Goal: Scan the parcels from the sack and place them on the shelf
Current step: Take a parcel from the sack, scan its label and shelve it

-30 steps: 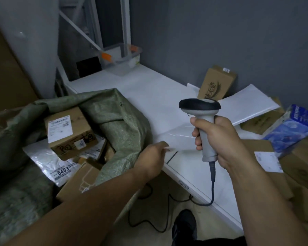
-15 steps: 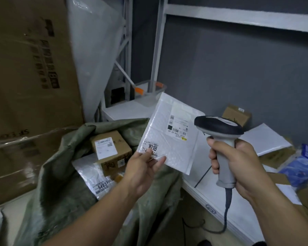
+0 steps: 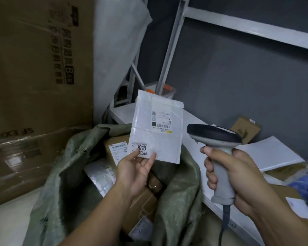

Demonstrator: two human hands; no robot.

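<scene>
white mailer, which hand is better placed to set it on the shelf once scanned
Left, probably: the left hand pinches the white mailer by its bottom edge, while the right hand is full, gripping the scanner.

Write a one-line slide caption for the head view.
The left hand holds a white mailer up beside the scanner gripped in the right hand, above the open green sack.

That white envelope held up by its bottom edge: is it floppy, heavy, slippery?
Probably light: the left hand holds the envelope upright by its bottom edge with just thumb and fingertips. Fairly stiff, it seems, since it stands without drooping. Its glossy, crinkled surface may be a bit slippery.
</scene>
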